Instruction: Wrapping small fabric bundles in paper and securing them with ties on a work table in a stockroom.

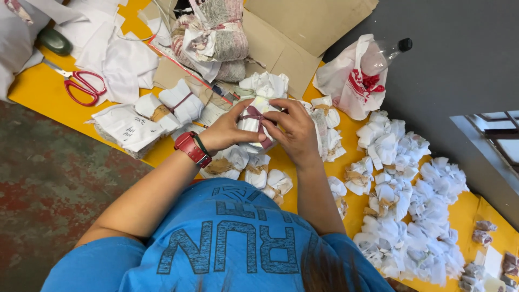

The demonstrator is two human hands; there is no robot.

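A yellow worktop [38, 89] was seen from above, set against a worn red-and-grey floor [48, 189] on one side and a dark grey floor [459, 59] on the other. It was crowded with white fabric pieces, and a long heap of tied white bundles [411, 216] was spread along its right part.

A white bundle [254, 127] was held just above the worktop, in front of the blue-shirted chest. Its long axis appeared to run roughly upright in the picture, away from the body, though much of it was hidden by fingers. A dark red band [259, 120] was wrapped across it. Both hands were brought together and closed on it: the left hand [224, 132] (a red watch [190, 147] was worn at its wrist) gripped it from the left, and the right hand [296, 132] pressed it from the right, fingertips on the band.

An opened cardboard box [303, 27] lay flattened at the top, with a stack of knitted grey and pink cloth [221, 38] resting by its flap. A white plastic bag [348, 81] with red print was set to the right, and a clear bottle [386, 54] with a black cap stuck out of it. Red-handled scissors [81, 84] lay at the left, beside loose white sheets [121, 65].
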